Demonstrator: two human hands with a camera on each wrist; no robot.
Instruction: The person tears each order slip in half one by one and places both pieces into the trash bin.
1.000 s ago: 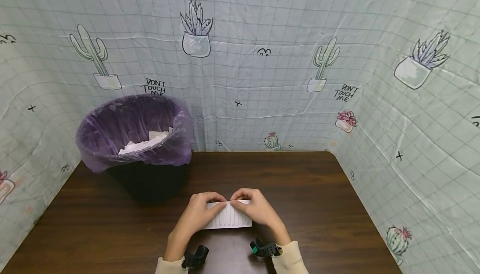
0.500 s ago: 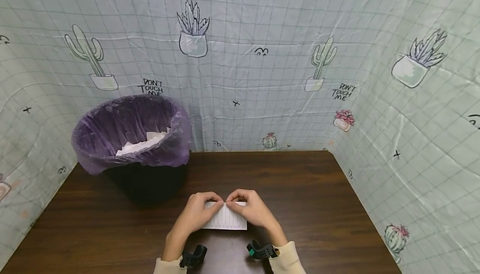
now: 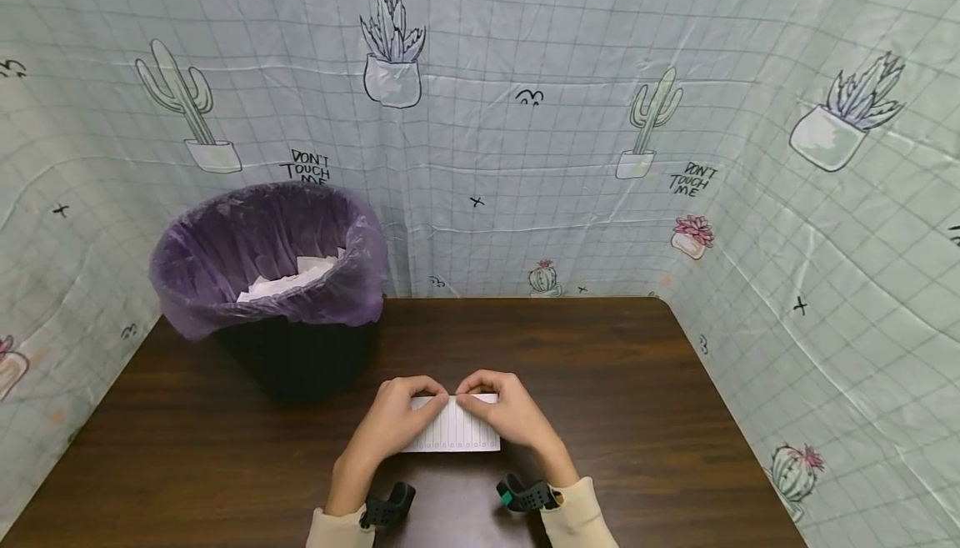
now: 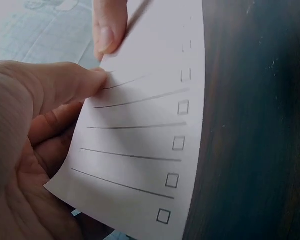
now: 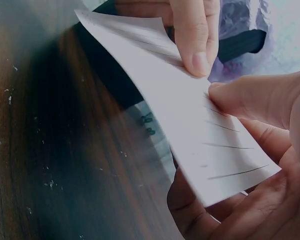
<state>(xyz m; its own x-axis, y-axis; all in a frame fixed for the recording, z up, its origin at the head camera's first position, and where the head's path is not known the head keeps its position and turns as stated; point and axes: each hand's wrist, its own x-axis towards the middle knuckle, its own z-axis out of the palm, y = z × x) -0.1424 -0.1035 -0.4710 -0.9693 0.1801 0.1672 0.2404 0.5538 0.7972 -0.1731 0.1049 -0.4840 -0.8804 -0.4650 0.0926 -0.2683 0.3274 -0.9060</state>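
A white sheet of paper (image 3: 454, 431), printed with lines and a row of small checkbox squares, is held between both hands above the table. My left hand (image 3: 397, 416) pinches its far edge near the middle, thumb on the printed face and fingers behind. Right beside that, my right hand (image 3: 512, 413) pinches the same edge, the two thumbs almost meeting. In the left wrist view the paper (image 4: 135, 130) bows slightly, and its checkboxes run down the side away from the thumb. The right wrist view shows the paper (image 5: 165, 95) curving too, with fingers of the right hand (image 5: 270, 110) behind it.
A black bin (image 3: 300, 356) with a purple liner bag (image 3: 202, 298) stands at the table's back left, holding white papers (image 3: 288, 283). The dark wooden table (image 3: 600, 381) is surrounded by a cactus-print cloth (image 3: 495, 156) at the back and sides.
Both hands keep pinching the paper at its far edge with barely any movement. The head view shifts slightly; bin and table stay in place.
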